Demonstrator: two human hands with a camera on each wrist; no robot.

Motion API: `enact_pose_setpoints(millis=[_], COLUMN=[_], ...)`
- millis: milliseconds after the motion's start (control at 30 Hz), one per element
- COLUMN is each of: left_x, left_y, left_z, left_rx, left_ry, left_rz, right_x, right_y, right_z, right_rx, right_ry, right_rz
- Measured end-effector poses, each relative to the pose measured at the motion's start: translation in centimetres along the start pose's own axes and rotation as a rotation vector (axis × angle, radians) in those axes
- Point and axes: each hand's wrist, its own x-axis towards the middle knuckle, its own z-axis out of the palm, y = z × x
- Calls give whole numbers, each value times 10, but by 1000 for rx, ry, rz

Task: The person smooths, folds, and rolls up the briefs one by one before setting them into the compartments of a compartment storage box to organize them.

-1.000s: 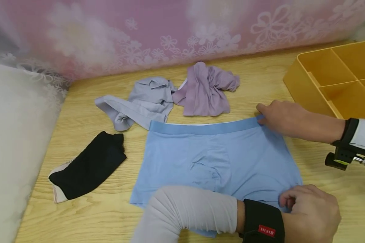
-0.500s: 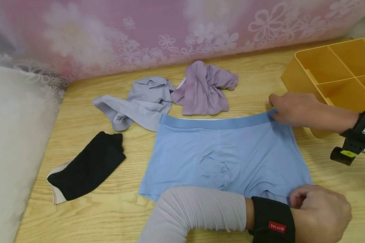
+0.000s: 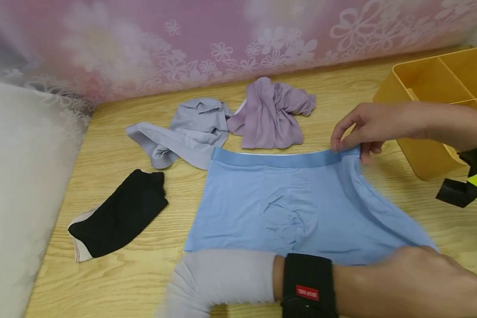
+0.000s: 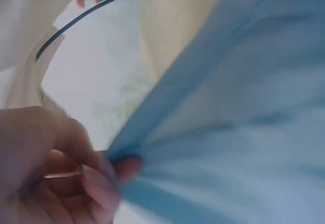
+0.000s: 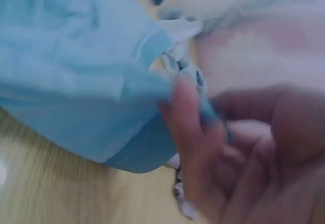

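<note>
A pair of light blue boxer briefs (image 3: 258,207) lies spread out, waistband toward the back. My right hand (image 3: 365,128) pinches the waistband at its right end, and the right wrist view shows the blue cloth (image 5: 137,87) bunched between thumb and fingers. My left arm crosses in front of the briefs. At their lower right, my left hand (image 3: 417,282) pulls a leg corner outward. In the left wrist view the blue hem (image 4: 167,97) stretches tight from the thumb and fingertips (image 4: 101,183). The left forearm hides the lower edge of the briefs.
Crumpled grey briefs (image 3: 198,119) and mauve briefs (image 3: 274,115) lie behind the blue pair. To the left is a folded black garment (image 3: 119,216). A yellow divided box (image 3: 389,97) stands at the back right, partly behind the right forearm. Pink floral cloth (image 3: 183,44) hangs behind the table.
My left hand has moved right and slightly down, drawing the leg corner out. My right hand has turned and shifted a little left along the waistband. The blue briefs have slid right.
</note>
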Motion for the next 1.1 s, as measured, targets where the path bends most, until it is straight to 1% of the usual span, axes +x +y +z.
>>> enact_pose_setpoints(millis=[33, 67, 100, 133, 167, 200, 233, 267, 300, 333, 367, 400, 433, 467, 500, 567, 633, 767, 833, 867, 933, 1000, 1033, 1100], left_x=[-6, -14, -22, -39, -56, -75, -95, -116, -135, -154, -170, -185, -197, -208, -217, -230, -238, -250, -254, -256, -260, -263, -264, -266], left_y=[0, -1, -2, -5, -6, -8, -8, -9, -9, -8, -6, -4, -3, -1, 1, 5, 7, 8, 7, 7, 5, 2, 0, -3], left_z=[-3, -6, -7, -10, -12, -13, -13, -11, -9, -6, -3, 1, 5, 10, 15, 25, 33, 43, 46, 47, 49, 52, 54, 57], left_rx=[-8, 18, -18, -52, -113, -195, -284, -363, -482, -550, -576, -608, -620, -610, -603, -549, -503, -407, -374, -367, -387, -424, -450, -508], left_ry=[-5, 0, 11, 36, 84, 124, 189, 279, 376, 464, 553, 619, 683, 725, 749, 783, 817, 904, 934, 943, 930, 880, 838, 732], left_rz=[-47, -57, -79, -125, -181, -239, -295, -327, -389, -446, -496, -548, -592, -634, -683, -763, -843, -1042, -1116, -1141, -1181, -1218, -1243, -1304], right_x=[1, 3, 6, 11, 17, 24, 31, 38, 46, 53, 61, 69, 78, 87, 96, 114, 128, 150, 159, 163, 170, 176, 177, 181], right_y=[-3, -6, -9, -14, -20, -26, -34, -42, -51, -60, -68, -76, -83, -90, -95, -103, -108, -113, -115, -117, -118, -119, -119, -118], right_z=[-2, -4, -4, -4, -2, 1, 4, 8, 12, 17, 22, 27, 32, 36, 40, 47, 52, 58, 59, 60, 62, 65, 66, 71], right_rx=[84, 147, 185, 212, 232, 246, 244, 225, 207, 179, 149, 107, 57, 16, -13, -61, -95, -140, -153, -155, -160, -169, -172, -196], right_ry=[-57, -111, -164, -212, -240, -252, -248, -229, -197, -154, -107, -63, -27, -2, 19, 50, 88, 123, 117, 113, 125, 152, 164, 199], right_rz=[-25, -58, -99, -139, -177, -214, -251, -285, -313, -337, -358, -377, -400, -418, -436, -474, -501, -558, -601, -618, -633, -608, -589, -555])
